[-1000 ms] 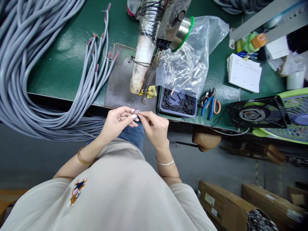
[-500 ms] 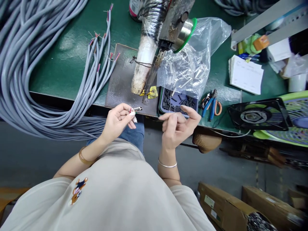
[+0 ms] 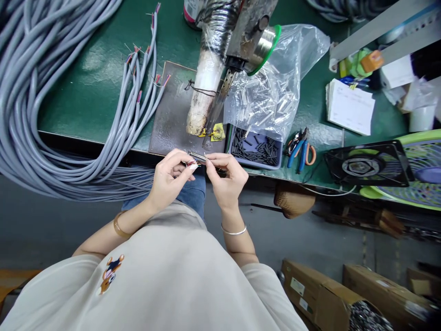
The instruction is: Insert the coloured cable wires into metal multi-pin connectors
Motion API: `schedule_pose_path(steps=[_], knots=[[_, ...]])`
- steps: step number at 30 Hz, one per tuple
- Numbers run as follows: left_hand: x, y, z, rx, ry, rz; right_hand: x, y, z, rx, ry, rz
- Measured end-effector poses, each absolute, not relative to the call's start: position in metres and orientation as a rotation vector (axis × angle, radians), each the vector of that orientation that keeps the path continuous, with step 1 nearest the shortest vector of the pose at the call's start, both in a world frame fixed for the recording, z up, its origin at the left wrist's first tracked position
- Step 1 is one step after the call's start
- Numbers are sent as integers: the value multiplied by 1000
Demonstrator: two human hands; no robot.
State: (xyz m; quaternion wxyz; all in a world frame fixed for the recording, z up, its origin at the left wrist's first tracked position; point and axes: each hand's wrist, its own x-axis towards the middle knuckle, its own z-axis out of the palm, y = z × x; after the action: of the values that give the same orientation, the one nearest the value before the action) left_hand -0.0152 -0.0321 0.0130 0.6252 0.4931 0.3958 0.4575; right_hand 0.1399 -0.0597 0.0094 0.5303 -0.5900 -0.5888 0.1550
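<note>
Spanning the narrow gap between both hands [image 3: 171, 178] [image 3: 228, 178], a slim connector [image 3: 197, 157].

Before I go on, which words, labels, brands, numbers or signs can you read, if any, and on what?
No text is readable.
Paper stack: faint marks, too small.
Container label: cut off by the frame, print too small.
Box labels: too blurred.
Connector: no marking legible.
</note>
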Motion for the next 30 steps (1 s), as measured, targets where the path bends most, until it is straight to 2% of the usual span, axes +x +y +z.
schedule_pose_path(steps=[3, 8, 18, 30], knots=[[-12, -31, 8, 1106, 944, 1076, 137, -62, 4, -1373, -1516, 147], [-6, -29, 1, 1093, 1012, 1145, 137, -62, -2, -1304, -1683, 18], [9, -23, -8, 1333, 1198, 1351, 139, -55, 0, -1338, -1643, 34], [17, -15, -6, 1393, 1198, 1377, 146, -47, 5, -1341, -1615, 38]])
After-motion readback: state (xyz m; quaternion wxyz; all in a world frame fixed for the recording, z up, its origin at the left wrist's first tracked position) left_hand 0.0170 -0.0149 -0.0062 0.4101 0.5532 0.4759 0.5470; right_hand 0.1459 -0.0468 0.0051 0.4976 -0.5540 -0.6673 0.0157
